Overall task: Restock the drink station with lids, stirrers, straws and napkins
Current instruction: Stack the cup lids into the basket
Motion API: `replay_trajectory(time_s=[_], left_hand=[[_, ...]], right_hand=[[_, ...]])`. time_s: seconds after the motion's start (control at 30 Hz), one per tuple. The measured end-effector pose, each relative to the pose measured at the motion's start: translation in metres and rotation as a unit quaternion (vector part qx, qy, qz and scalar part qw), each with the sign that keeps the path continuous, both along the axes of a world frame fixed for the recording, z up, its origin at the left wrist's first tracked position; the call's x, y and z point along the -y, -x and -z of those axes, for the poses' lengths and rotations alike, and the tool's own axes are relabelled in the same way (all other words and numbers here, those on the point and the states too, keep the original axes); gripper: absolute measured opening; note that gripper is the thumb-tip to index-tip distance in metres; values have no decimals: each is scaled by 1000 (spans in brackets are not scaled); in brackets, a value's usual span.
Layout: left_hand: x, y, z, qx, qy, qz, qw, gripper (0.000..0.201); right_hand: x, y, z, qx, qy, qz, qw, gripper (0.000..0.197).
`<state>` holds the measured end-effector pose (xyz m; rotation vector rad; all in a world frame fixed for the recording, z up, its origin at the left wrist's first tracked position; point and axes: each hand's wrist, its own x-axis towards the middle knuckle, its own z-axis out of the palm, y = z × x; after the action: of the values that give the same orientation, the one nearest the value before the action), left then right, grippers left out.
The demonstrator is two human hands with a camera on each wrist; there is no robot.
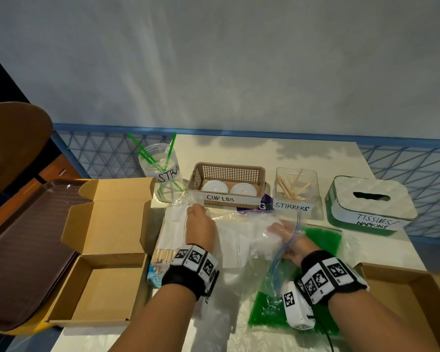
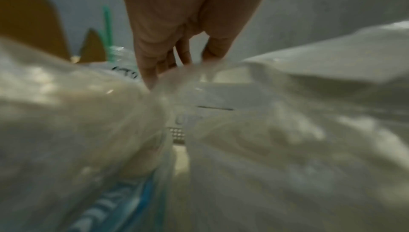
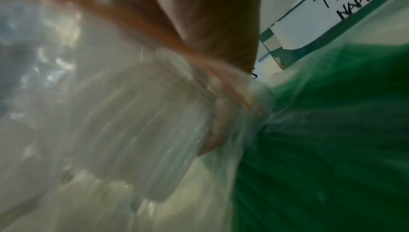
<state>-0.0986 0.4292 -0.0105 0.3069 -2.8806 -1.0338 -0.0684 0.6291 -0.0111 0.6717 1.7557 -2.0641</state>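
1. The table is carrying the whole drink station, with a brown tray and an open cardboard box lying at its left edge.
2. A clear plastic bag is lying across the table's middle, partly covering a green pack of straws on the right.
3. The tissue box, labelled "TISSUES/NAPKINS", is standing at the far right of the back row.
4. The basket, labelled "CUP LIDS", is holding two white lids and is standing between the jar and the stirrer holder.
5. The jar is holding a few green straws; the clear holder, labelled "STIRRERS", is holding several wooden sticks.
6. A bundle of wooden stirrers is lying just left of the bag.
7. The left hand is pinching the bag's far edge between curled fingers.
8. The right hand is reaching inside the bag and grasping a stack of white lids there.
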Motion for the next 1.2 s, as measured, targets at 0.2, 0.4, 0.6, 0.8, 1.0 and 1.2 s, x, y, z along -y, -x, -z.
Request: replay_trajectory(time_s=[0.2,0.4,0.6,0.8,1.0,1.2], left_hand=[[-26,-26,18,149,150,267,940,53],[-16,-30,35,258,193,247,914,52],[-28,-24,23,213,246,210,922,54],[-39,-17,-77,95,-147,164,971,49],[-22,-13,-149,239,-407,190,861,83],[5,4,-136,267,-510,135,806,104]], right_hand=[[-9,-10,-12,4,-22,-11,1000,27],[-46,-20,-29,22,-101,0,995,45],[-88,-36,-66,-42,-108,86,990,42],[-70,-30,-128,-244,-126,116,954,47],[-5,-13,-140,-436,-368,-23,821,81],[41,-3,-119,-536,-467,-184,679,90]])
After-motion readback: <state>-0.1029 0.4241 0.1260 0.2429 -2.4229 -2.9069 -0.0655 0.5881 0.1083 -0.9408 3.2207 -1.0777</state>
